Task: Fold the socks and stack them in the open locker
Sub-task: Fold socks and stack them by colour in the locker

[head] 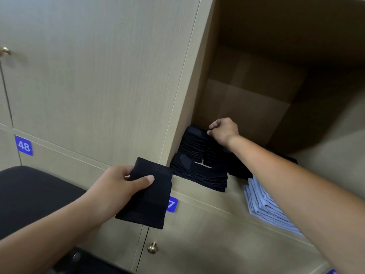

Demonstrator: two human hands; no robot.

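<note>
A wall of pale wood-grain lockers fills the frame, with closed doors across the left and lower parts, a blue tag reading 48 (23, 145) at the left edge and a brass knob (152, 248) near the bottom centre. The open locker (246, 91) takes up the upper right, its inside shadowed.

Much of the work looks done. On the locker floor, right of centre, sit stacks of folded black socks (199, 165), one low and wide at the front and a taller pile just behind it against the locker's left wall. To their right, partly hidden under the forearm, lies a stack of folded light-blue socks (262, 202). How many loose socks are left cannot be told.

The left hand (118, 184) at lower centre grips a folded black sock (150, 194), thumb pressed on its top face and fingers curled beneath; it hangs just outside the locker in front of a partly covered blue tag. It is a flat, neat rectangle, matte, with a faint band across it. The right hand (223, 131) reaches onto the taller pile, its fingers (212, 128) curled and seemingly pinching the top layer, probably squaring it. What remains, by my reckoning, is laying the held sock on a black stack.
</note>
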